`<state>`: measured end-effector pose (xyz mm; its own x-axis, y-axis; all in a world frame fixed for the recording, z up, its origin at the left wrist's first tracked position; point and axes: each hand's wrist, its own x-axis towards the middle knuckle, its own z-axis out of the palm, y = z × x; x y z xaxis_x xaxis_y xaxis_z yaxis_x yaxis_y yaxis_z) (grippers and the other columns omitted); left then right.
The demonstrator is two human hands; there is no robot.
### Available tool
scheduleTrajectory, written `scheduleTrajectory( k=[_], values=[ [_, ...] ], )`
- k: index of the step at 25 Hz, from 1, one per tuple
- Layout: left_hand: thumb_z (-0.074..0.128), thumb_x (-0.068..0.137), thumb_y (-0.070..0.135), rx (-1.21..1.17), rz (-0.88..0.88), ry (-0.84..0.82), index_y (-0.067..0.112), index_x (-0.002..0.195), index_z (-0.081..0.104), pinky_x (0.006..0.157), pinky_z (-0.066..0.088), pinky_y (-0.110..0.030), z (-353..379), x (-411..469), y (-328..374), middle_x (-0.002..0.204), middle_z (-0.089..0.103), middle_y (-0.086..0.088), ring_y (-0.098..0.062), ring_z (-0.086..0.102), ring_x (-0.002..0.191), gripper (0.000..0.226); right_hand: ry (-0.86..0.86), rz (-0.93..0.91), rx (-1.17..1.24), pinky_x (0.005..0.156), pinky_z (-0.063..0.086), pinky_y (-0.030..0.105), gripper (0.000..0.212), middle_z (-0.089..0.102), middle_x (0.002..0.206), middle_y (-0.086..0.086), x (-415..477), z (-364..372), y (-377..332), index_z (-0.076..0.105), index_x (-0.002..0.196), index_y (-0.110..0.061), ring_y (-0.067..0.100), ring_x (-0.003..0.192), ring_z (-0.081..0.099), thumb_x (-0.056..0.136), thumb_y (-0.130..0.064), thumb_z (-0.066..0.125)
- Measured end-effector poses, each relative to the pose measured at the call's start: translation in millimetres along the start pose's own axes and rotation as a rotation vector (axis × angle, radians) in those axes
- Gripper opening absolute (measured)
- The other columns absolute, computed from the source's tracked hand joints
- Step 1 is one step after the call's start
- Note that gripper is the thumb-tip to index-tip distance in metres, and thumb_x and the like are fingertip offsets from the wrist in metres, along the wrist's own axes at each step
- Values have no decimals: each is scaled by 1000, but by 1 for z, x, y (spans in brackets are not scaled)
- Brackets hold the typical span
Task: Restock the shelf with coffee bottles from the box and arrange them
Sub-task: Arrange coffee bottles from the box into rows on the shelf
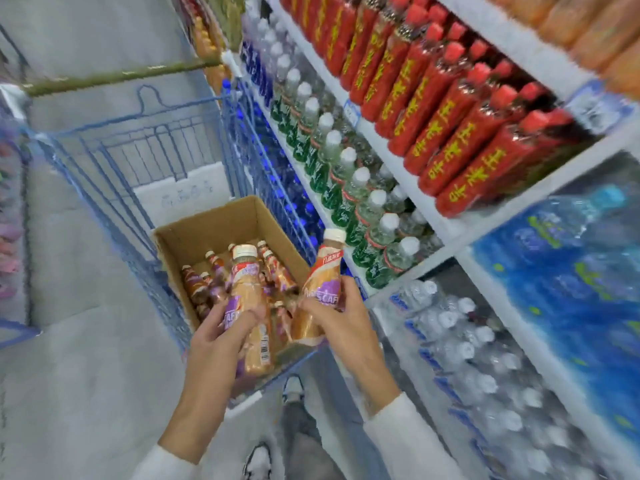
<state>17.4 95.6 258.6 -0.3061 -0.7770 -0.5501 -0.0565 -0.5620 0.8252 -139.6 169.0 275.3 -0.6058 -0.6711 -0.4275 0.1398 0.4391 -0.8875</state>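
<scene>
An open cardboard box [207,233] sits in a blue wire cart and holds several coffee bottles [273,271] with white caps. My left hand [221,336] grips one tan and purple coffee bottle [249,299] upright above the box's near edge. My right hand [341,318] holds a second coffee bottle [323,271], tilted with its cap toward the shelf on the right. The two held bottles are close together and apart from those in the box.
The blue wire cart [138,143] stands on the grey floor to the left of the white shelving [446,230]. The shelves carry red bottles [450,109], clear bottles with white caps [349,188] and packs of water [467,344]. My shoes [292,389] are below.
</scene>
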Motion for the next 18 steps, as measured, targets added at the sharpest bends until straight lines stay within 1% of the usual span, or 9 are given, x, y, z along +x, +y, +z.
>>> scheduleTrajectory(
  k=[1, 2, 5, 7, 10, 12, 14, 16, 18],
  values=[
    [73, 87, 21, 2, 34, -50, 26, 114, 70, 38, 43, -22, 10, -11, 7, 59, 61, 3, -9, 51, 38, 27, 47, -23, 7, 72, 58, 28, 33, 73, 92, -9, -16, -15, -5, 58, 104, -36, 9, 83, 70, 79, -31, 80],
    [73, 87, 21, 2, 62, -97, 27, 110, 71, 38, 42, -23, 20, -20, 14, 58, 61, 3, -10, 49, 37, 24, 93, -50, 25, 73, 58, 30, 34, 72, 91, -11, -32, -30, -12, 57, 103, -37, 8, 82, 70, 79, -30, 80],
    [77, 79, 29, 45, 148, -277, 24, 101, 73, 41, 35, -20, 61, -56, 30, 59, 58, -2, -10, 40, 38, 24, 251, -129, 100, 62, 53, 19, 34, 73, 86, -9, -80, -78, -23, 59, 104, -33, 2, 72, 68, 80, -24, 81],
    [73, 85, 17, 84, 172, -378, 22, 95, 72, 35, 32, -15, 94, -79, 36, 53, 56, 3, -5, 38, 34, 12, 348, -169, 111, 64, 53, 19, 34, 73, 88, -10, -109, -110, -26, 59, 105, -32, 2, 74, 68, 81, -23, 81],
    [69, 89, 10, 181, 198, -551, 27, 101, 68, 34, 41, -17, 154, -115, 33, 54, 64, 8, -5, 53, 36, 20, 521, -216, 130, 75, 57, 28, 36, 73, 91, -10, -156, -167, -20, 59, 105, -32, 7, 80, 69, 79, -24, 83],
    [72, 88, 14, 214, 200, -647, 29, 107, 67, 45, 54, -28, 195, -139, 24, 76, 75, 2, -14, 68, 54, 25, 620, -236, 146, 75, 57, 27, 38, 73, 94, -12, -189, -206, -12, 59, 106, -33, 8, 83, 70, 79, -29, 84],
    [74, 86, 13, 240, 216, -746, 27, 108, 70, 61, 58, -36, 238, -170, 14, 88, 76, -4, -21, 69, 67, 27, 728, -247, 159, 74, 59, 29, 39, 73, 94, -12, -224, -245, -2, 58, 106, -34, 10, 83, 70, 77, -32, 84],
    [77, 82, 9, 245, 245, -843, 28, 95, 76, 66, 54, -37, 286, -207, 1, 83, 73, -2, -20, 66, 70, 23, 838, -272, 176, 74, 60, 31, 36, 73, 93, -9, -259, -289, 7, 60, 104, -33, 13, 83, 70, 78, -27, 84],
    [85, 74, 17, 239, 267, -938, 29, 94, 74, 56, 53, -31, 331, -245, -8, 74, 73, 5, -13, 65, 62, 27, 924, -297, 192, 69, 58, 28, 35, 74, 92, -8, -288, -333, 14, 60, 104, -31, 16, 84, 70, 79, -23, 83]
  ],
)
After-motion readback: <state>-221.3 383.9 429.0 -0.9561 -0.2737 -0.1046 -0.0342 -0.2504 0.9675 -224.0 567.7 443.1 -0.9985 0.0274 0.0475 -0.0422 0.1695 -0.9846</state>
